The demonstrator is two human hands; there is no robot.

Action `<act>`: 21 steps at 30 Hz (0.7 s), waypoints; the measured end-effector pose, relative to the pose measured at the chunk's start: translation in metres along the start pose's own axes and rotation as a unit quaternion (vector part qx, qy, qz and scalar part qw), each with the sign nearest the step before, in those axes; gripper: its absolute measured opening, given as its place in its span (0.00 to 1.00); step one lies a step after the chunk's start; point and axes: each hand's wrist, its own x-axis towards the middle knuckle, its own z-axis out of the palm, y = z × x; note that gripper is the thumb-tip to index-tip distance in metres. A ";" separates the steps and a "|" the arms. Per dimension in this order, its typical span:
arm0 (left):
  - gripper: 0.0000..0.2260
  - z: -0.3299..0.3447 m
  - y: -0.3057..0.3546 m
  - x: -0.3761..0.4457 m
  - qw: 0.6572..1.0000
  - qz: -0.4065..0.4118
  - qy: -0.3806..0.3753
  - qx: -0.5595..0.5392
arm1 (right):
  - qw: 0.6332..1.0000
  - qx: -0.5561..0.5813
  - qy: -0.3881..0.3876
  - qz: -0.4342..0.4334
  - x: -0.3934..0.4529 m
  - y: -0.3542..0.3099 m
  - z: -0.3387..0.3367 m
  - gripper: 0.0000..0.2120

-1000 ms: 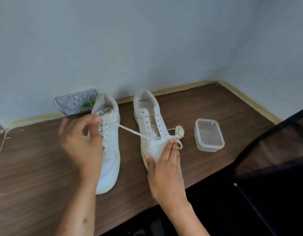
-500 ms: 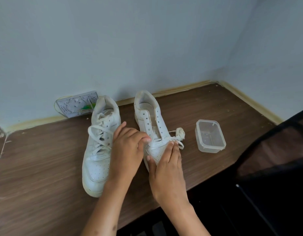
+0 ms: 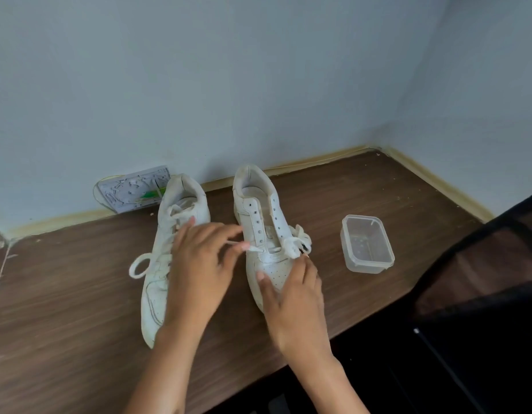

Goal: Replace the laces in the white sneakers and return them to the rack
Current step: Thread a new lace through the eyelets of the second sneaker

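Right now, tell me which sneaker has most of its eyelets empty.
The right sneaker, beside the plastic container: its upper eyelets are bare. The left sneaker is laced.

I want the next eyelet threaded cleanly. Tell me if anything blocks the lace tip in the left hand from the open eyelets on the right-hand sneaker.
Nothing visible does. The left hand pinches the lace tip at the lowest eyelets of the right-hand sneaker; the eyelets above are bare. The right hand rests on the toe, below them.

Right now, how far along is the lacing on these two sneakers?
The left sneaker looks laced. On the right sneaker, the left hand pinches the lace at a bottom eyelet while the right hand steadies the toe. Its upper eyelets remain empty, and no rack is in view.
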 end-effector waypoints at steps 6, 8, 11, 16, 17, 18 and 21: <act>0.02 0.020 0.007 -0.009 0.999 0.003 -0.043 -0.019 | 0.978 0.198 0.063 0.017 0.033 0.011 -0.017 0.13; 0.02 0.021 0.008 -0.011 0.999 0.002 -0.034 -0.022 | 0.970 0.232 0.071 0.001 0.042 0.010 -0.021 0.04; 0.03 0.019 0.012 -0.014 1.000 0.000 -0.017 -0.011 | 0.895 0.436 0.060 0.078 0.054 0.009 -0.031 0.06; 0.03 0.016 0.009 -0.012 0.995 -0.038 -0.019 -0.095 | 0.775 0.606 0.149 0.104 0.066 0.024 -0.052 0.06; 0.03 0.016 0.010 -0.011 0.991 -0.057 -0.018 -0.118 | 0.770 0.607 0.177 0.086 0.066 0.026 -0.055 0.06; 0.03 0.016 0.010 -0.011 0.988 -0.077 -0.018 -0.136 | 0.776 0.594 0.202 0.069 0.066 0.027 -0.057 0.07; 0.06 0.016 0.009 -0.009 0.982 -0.103 -0.023 -0.158 | 0.873 0.424 0.237 -0.034 0.064 0.028 -0.060 0.09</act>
